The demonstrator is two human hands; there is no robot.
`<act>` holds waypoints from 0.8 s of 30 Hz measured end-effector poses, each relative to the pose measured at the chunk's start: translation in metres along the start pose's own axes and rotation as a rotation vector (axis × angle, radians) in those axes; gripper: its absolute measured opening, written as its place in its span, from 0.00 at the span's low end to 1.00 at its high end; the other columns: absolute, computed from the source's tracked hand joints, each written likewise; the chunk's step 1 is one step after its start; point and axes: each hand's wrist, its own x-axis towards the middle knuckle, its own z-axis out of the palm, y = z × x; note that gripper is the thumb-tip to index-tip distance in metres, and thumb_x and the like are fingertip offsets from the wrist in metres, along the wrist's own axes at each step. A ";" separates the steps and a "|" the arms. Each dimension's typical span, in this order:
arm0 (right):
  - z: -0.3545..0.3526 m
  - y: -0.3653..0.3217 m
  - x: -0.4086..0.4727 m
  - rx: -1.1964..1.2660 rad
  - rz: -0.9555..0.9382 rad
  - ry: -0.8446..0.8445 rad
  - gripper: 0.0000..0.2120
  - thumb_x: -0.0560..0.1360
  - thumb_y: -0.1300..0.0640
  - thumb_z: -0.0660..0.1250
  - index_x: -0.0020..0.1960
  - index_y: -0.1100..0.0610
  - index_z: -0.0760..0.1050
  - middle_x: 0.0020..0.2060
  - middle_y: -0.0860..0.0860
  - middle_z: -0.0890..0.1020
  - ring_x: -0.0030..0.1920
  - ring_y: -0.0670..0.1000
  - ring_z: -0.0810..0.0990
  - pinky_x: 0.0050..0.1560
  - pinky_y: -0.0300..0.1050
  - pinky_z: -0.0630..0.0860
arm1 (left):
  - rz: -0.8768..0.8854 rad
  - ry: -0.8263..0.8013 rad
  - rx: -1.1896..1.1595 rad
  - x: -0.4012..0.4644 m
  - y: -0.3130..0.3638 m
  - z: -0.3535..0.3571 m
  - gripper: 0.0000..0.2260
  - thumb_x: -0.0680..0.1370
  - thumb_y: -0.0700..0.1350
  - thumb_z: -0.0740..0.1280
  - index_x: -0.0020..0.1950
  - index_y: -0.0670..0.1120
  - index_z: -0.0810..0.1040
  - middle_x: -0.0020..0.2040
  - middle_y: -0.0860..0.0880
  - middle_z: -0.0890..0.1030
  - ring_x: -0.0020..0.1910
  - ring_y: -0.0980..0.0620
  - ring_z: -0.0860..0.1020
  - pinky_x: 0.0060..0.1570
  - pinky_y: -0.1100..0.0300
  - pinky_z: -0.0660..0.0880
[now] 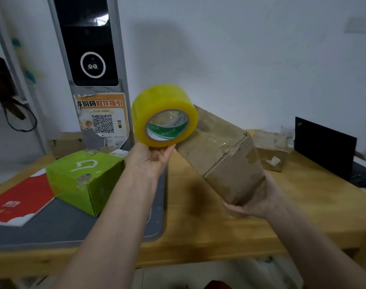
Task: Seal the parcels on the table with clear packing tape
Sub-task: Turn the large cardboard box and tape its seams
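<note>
My left hand (150, 158) holds up a thick yellowish roll of packing tape (164, 115), gripping it from below with its open core facing me. My right hand (255, 200) grips the near end of a long brown cardboard parcel (221, 153), which is lifted off the wooden table (198, 226) and tilted away from me. A glossy band of tape shows across the parcel's top. The roll sits just left of the parcel's far end; whether they touch I cannot tell.
A green box (84, 180) and a red envelope (21, 201) lie on a grey mat (73, 226) at left. A small worn carton (270, 150) and a black laptop (324, 144) stand at back right. A grey kiosk (90, 65) rises behind.
</note>
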 end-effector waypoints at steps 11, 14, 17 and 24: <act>-0.018 0.019 -0.019 -0.308 0.089 -0.028 0.32 0.76 0.34 0.58 0.62 0.62 0.73 0.49 0.68 0.82 0.31 0.61 0.82 0.22 0.44 0.78 | -0.012 -0.009 0.116 0.001 -0.004 0.052 0.10 0.84 0.38 0.58 0.59 0.41 0.78 0.58 0.39 0.82 0.62 0.38 0.78 0.60 0.39 0.76; -0.020 0.011 -0.010 -0.804 -0.362 0.312 0.30 0.74 0.38 0.66 0.60 0.65 0.72 0.44 0.58 0.82 0.39 0.55 0.81 0.38 0.49 0.80 | -0.051 0.002 0.113 0.008 -0.014 0.063 0.11 0.84 0.37 0.57 0.62 0.40 0.77 0.56 0.39 0.82 0.60 0.38 0.80 0.54 0.38 0.77; -0.005 0.005 -0.021 -0.895 -1.055 0.473 0.32 0.70 0.38 0.71 0.65 0.54 0.63 0.63 0.52 0.71 0.63 0.53 0.72 0.62 0.54 0.73 | -0.088 0.004 0.118 0.012 -0.023 0.068 0.12 0.84 0.37 0.57 0.62 0.39 0.78 0.54 0.38 0.83 0.58 0.36 0.80 0.42 0.38 0.80; 0.050 -0.028 -0.030 -1.371 -1.391 0.488 0.54 0.62 0.31 0.73 0.78 0.41 0.48 0.78 0.51 0.47 0.78 0.54 0.44 0.75 0.56 0.51 | -0.108 0.017 0.183 0.020 -0.037 0.050 0.07 0.82 0.38 0.61 0.49 0.40 0.78 0.47 0.40 0.82 0.54 0.39 0.80 0.54 0.41 0.77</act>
